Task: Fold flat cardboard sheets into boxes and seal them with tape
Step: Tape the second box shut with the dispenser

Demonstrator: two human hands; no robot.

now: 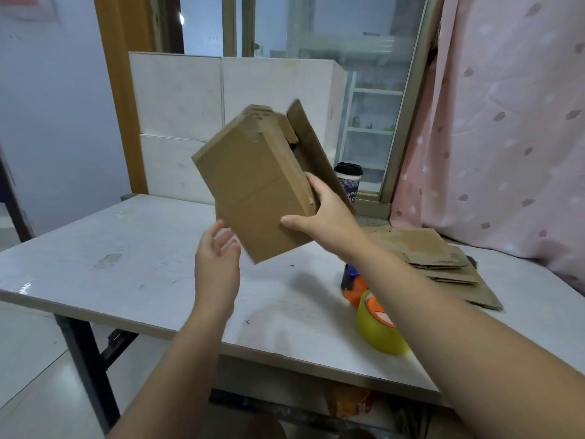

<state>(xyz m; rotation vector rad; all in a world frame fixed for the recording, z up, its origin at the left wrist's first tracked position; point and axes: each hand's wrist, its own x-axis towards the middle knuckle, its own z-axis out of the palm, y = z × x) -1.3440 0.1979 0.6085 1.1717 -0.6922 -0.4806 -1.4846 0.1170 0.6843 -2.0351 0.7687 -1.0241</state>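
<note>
Fingers (316, 190) of your right hand (329, 217) wrap round the lower right edge of the box (253, 185). The thumb lies flat across its near face, pointing left. Firm grip, arm stretched forward from lower right.

Your left hand (218, 264) is raised, palm turned toward the box, fingers loosely spread and holding nothing. Its fingertips sit just beside the box's lower left corner; you cannot tell whether they touch it.

The box is in the air above the table (126, 264), tilted, its top leaning away to the left. One long flap (311, 147) stands free at the upper right.

The far side of the box and the fingers behind it are hidden. The upper end is slightly blurred, so how its flaps lie is hard to read.

On the table, near your right forearm: a yellow tape roll (380, 334) on an orange tape dispenser (356, 286), partly covered by the arm. Further right, flat cardboard sheets (443, 258) lie stacked. A lidded cup (349, 177) stands behind the flap, half hidden.
</note>
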